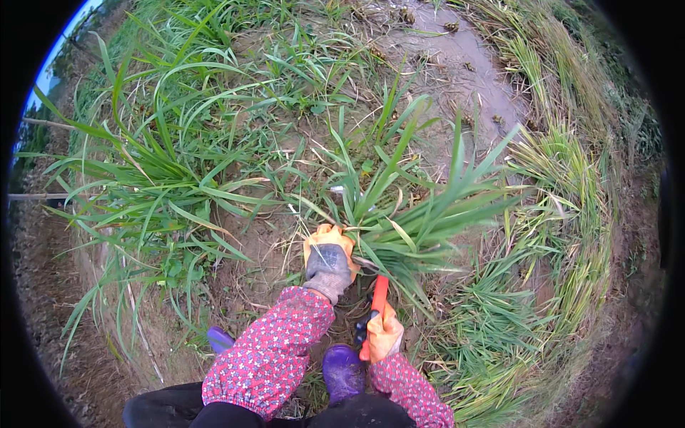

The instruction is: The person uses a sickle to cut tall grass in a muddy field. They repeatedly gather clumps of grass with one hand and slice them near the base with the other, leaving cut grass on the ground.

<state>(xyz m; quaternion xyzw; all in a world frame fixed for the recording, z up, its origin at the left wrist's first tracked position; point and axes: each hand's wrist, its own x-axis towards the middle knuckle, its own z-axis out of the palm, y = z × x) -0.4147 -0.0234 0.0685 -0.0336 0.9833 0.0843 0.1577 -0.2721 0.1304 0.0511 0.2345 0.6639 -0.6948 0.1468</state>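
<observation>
Both occupied: left hand [330, 258] fisted round the base of a grass clump [432, 232] ahead of the boots [342, 372], seemingly steadying it, right hand [385, 332] gripping an orange tool [379, 294], apparently angled so its far end reaches the clump.

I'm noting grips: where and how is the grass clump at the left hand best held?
Probably low, near its base, from the left: the grass clump narrows there and fans loosely rightward. The left hand is at that side; the orange-red tool in the right hand sits at the near side.
</observation>
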